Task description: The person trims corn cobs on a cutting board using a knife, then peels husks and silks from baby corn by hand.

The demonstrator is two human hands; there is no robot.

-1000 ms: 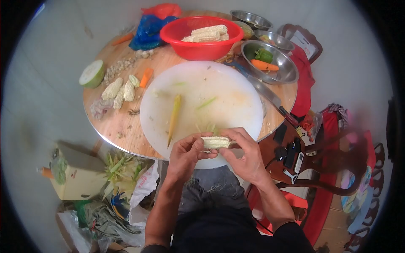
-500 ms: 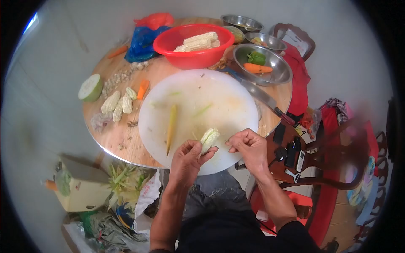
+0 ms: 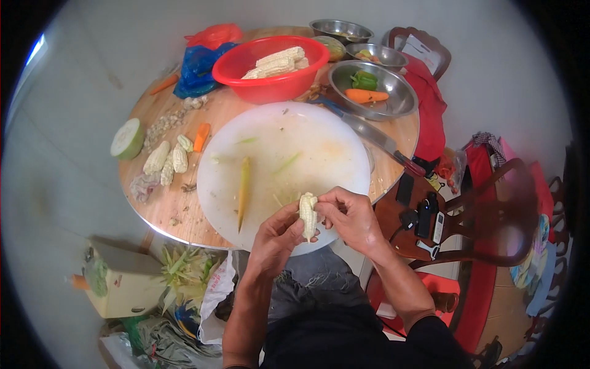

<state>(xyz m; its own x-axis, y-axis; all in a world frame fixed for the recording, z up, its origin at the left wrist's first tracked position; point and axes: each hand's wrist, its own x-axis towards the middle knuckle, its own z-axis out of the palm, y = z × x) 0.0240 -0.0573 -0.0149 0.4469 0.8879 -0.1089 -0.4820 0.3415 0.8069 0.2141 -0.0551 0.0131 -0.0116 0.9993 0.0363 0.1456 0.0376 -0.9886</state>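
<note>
A short, pale ear of corn (image 3: 308,216) stands nearly upright above the near part of the round white cutting board (image 3: 276,135). My left hand (image 3: 278,241) grips its lower part between thumb and fingers. At its upper right edge, my right hand (image 3: 351,216) has thumb and forefinger pinched together against the kernels; whatever lies in the pinch is too small to make out. A yellow-green strip of husk (image 3: 244,195) rests on the board to the left, with thin green shreds nearby.
Behind the board stands a red basin (image 3: 270,89) of corn cobs. A steel bowl (image 3: 402,101) holds a carrot and green pepper. A cleaver (image 3: 372,132) lies along the board's right edge. Small corn ears (image 3: 158,157) and a cut gourd (image 3: 127,139) sit left.
My right hand has moved left and its fingertips have come to the ear of corn. The ear has turned more upright in my left hand. The view has shifted slightly.
</note>
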